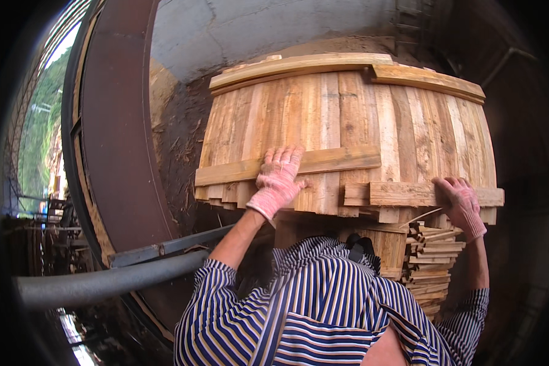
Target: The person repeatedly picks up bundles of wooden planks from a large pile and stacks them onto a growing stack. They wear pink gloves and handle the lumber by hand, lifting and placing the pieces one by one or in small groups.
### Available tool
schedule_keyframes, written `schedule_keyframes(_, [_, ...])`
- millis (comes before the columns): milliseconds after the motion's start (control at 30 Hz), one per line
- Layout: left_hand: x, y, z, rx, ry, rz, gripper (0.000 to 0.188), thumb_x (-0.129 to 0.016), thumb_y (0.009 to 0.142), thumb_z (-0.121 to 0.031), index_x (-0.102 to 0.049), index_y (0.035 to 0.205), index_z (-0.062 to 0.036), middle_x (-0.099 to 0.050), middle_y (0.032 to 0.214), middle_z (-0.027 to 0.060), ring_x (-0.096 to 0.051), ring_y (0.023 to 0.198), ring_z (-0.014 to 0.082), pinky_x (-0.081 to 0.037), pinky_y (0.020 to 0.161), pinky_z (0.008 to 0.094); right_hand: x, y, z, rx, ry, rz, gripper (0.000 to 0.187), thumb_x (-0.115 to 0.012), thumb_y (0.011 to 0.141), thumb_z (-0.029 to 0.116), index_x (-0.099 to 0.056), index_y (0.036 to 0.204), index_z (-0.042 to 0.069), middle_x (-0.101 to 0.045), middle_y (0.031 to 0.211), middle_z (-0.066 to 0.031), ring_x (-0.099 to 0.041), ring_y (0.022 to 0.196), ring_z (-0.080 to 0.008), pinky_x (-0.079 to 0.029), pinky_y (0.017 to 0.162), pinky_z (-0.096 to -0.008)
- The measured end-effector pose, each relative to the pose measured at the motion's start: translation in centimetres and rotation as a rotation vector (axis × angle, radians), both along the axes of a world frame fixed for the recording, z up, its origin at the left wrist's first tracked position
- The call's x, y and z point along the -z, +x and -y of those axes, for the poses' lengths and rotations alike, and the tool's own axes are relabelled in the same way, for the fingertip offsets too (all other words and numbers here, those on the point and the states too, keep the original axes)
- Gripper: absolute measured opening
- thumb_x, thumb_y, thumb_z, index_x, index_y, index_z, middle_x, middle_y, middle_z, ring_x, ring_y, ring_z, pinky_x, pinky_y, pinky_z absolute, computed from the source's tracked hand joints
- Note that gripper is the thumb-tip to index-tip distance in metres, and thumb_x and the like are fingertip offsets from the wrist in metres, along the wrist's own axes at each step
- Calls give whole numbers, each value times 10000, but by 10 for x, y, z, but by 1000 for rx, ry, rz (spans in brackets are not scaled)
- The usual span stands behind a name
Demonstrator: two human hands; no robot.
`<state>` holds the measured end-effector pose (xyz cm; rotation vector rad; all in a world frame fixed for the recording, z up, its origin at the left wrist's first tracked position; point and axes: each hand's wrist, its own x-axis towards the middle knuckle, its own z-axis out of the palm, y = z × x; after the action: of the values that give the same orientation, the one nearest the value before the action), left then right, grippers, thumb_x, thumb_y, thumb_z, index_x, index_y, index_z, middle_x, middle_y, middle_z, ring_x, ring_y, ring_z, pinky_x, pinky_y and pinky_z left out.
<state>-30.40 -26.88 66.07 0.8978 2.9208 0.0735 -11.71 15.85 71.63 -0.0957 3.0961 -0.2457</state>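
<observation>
My left hand [279,181], in a pinkish-white work glove, lies across a loose wooden board [341,160] with its fingers stretched out and the thumb apart. That board rests crosswise on a stack of planks [311,116], near its front left. At the front right, my right hand [462,206] wears the same kind of glove. Its fingers curl over a second crosswise board [402,194] near the right end. A shorter wood piece [356,194] shows at this board's left end. The palm side of each hand is hidden.
Crosswise boards [299,66] lie along the stack's far edge. Below its front right stands a pile of thin wood strips [430,259]. To the left are a grey pipe [110,280], a metal bar [171,246] and a large brown curved metal frame [119,122]. Wood debris litters the floor.
</observation>
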Motion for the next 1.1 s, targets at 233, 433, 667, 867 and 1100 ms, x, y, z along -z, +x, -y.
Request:
schedule_keyframes(233, [-6,-20,43,202,49,110,731,-774,792,-289,-481,1431,-91,-514,1399,182,-440,1335,389,-340,1155,457,-2,-13,3,6,-11,14,425,-682,840,157,-631,1259,207,-658,1142,-91,-598,1078,-325,-484,929,-435])
schedule_keyframes(433, [-3,-25,22,342,342,101,696,-751,785,-204,-501,1416,-48,-534,1362,222,-465,1284,414,-373,1108,484,15,-1,-32,104,101,74,551,-693,821,167,-577,1336,324,-624,1077,-43,-605,1044,-268,-517,874,-411])
schedule_keyframes(667, [-35,7,-20,392,392,56,808,-713,880,-409,-421,1480,46,-437,1488,258,-370,1397,415,-272,1168,503,44,12,-33,79,-4,-190,546,-671,724,112,-643,1227,322,-626,1011,-42,-607,1020,-257,-408,1002,-448])
schedule_keyframes(867, [-75,130,-190,672,853,856,672,-679,922,-512,-597,1240,74,-630,1276,223,-589,1209,298,-441,1052,401,84,25,-13,359,22,-584,461,-631,816,244,-611,1271,316,-608,1265,-135,-521,1270,-366,-277,1160,-601])
schedule_keyframes(1100, [19,236,-349,417,125,1706,368,-649,914,-188,-651,1178,68,-711,1034,96,-658,922,151,-519,857,276,125,148,-52,942,-140,-898,548,-586,920,445,-511,1418,231,-470,1467,-145,-419,1402,-290,-312,1189,-486])
